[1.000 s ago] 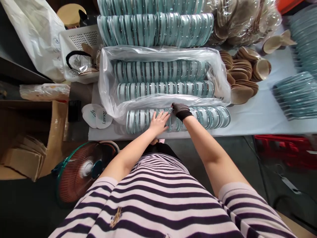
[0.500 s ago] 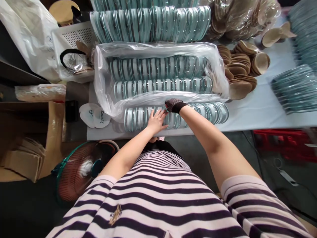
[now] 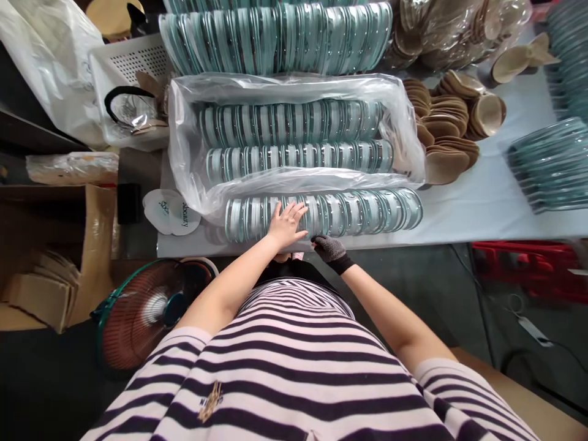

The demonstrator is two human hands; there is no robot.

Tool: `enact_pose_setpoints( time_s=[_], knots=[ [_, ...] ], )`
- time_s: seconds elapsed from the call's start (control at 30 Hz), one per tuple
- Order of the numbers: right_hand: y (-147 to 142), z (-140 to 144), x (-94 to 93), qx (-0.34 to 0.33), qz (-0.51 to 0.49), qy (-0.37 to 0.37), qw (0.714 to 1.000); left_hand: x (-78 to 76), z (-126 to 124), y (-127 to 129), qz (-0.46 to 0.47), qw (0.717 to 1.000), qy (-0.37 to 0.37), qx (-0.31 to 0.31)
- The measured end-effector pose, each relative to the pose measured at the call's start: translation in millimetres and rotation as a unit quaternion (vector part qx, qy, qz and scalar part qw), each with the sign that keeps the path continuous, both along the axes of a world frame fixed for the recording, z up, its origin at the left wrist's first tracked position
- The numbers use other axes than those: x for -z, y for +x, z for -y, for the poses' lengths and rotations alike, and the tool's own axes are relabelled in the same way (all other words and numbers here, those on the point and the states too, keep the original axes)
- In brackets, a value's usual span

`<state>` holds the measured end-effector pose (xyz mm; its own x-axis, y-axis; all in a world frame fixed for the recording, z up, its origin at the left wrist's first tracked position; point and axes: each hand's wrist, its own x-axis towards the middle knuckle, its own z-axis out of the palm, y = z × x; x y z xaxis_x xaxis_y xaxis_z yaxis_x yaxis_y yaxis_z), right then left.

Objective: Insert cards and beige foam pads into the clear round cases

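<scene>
A long row of round teal-rimmed clear cases [image 3: 358, 211] lies on its side along the near edge of the white table [image 3: 482, 208]. My bare left hand [image 3: 285, 224] rests flat on the left part of that row, fingers spread. My right hand [image 3: 329, 250], in a dark mesh glove, sits at the table's near edge just below the row, fingers curled; whether it holds anything I cannot tell. Behind the row stands a clear plastic bag [image 3: 294, 92] holding two more rows of the same cases.
More rows of teal cases [image 3: 275, 37] lie behind the bag, with stacks at the right [image 3: 551, 162]. Tan round pads [image 3: 448, 131] are piled right of the bag. A white basket [image 3: 133, 67], cardboard boxes [image 3: 50, 257], a floor fan [image 3: 147, 309] and a red crate [image 3: 528, 269] surround the table.
My gloved right hand has pulled back from the top of the near row down to the table's front edge. My left hand stays on the row.
</scene>
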<state>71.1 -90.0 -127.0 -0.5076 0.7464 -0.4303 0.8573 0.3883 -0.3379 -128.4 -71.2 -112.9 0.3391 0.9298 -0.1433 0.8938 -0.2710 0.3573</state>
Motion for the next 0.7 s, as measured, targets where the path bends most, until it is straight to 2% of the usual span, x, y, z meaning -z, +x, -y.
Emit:
enact_pose_setpoints(
  time_s=[0.1, 0.2, 0.27, 0.33, 0.4, 0.53, 0.63, 0.7],
  knots=[
    [5, 23, 15.1, 0.034, 0.025, -0.005, 0.999, -3.4, 1, -3, -0.004, 1.0, -0.011, -0.004],
    [15, 11, 4.9, 0.061, -0.004, 0.03, 0.998, -10.7, 2, 1, -0.009, 1.0, -0.015, -0.009],
    [24, -17, -13.3, 0.093, -0.026, 0.095, 0.991, -15.3, 1, 11, -0.005, 1.0, 0.002, 0.006],
    [28, -58, -32.9, 0.121, -0.003, 0.146, 0.982, -17.4, -3, 28, 0.002, 0.999, 0.021, 0.028],
    [23, -102, -47.5, 0.106, 0.047, 0.129, 0.985, -16.1, -8, 48, -0.003, 0.999, 0.021, 0.035],
    [-6, -169, -53.5, -0.016, 0.155, -0.013, 0.988, -7.6, -14, 71, -0.021, 1.0, 0.008, 0.02],
    [-21, -189, -47.5, -0.126, 0.17, -0.078, 0.974, -3.2, -15, 72, -0.02, 1.0, 0.017, 0.011],
    [-25, -192, -45.2, -0.181, 0.178, -0.082, 0.964, -2.3, -14, 70, -0.019, 1.0, 0.015, 0.003]
  ],
)
